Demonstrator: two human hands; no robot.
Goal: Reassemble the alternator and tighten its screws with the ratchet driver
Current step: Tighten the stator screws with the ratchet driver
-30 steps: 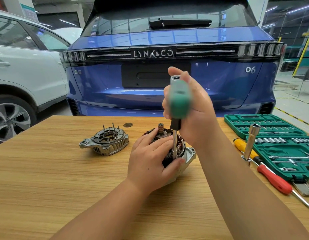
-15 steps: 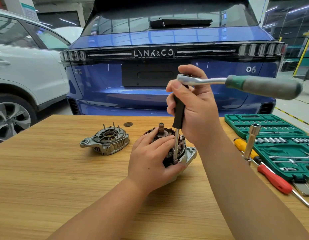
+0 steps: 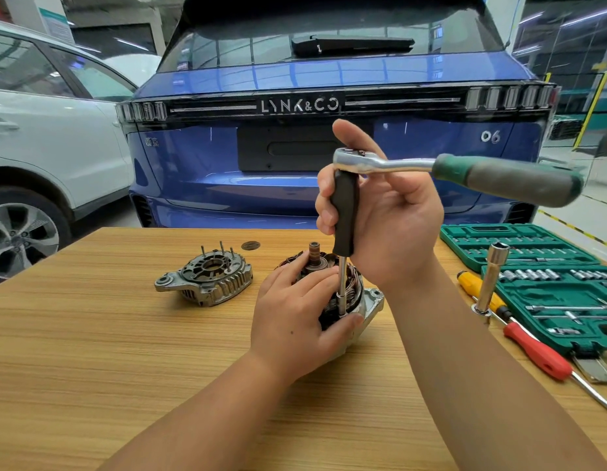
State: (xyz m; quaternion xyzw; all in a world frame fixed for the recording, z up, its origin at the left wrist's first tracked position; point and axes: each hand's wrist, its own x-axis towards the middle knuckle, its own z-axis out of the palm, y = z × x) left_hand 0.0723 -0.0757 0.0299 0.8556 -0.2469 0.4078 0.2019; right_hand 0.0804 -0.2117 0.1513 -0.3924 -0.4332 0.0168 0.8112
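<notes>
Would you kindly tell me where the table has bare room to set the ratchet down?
Bare wood lies left of the end cover and along the near edge of the table. The right side is crowded with screwdrivers and the socket case.

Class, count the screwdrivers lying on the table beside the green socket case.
2. The yellow-handled screwdriver lies left of the green case; the red-handled screwdriver lies nearer the camera, along the case's front edge. Others may be hidden.

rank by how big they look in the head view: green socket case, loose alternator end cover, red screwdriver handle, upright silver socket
1. green socket case, though cut off at the frame edge
2. loose alternator end cover
3. red screwdriver handle and upright silver socket: similar length, too close to rank.
</notes>
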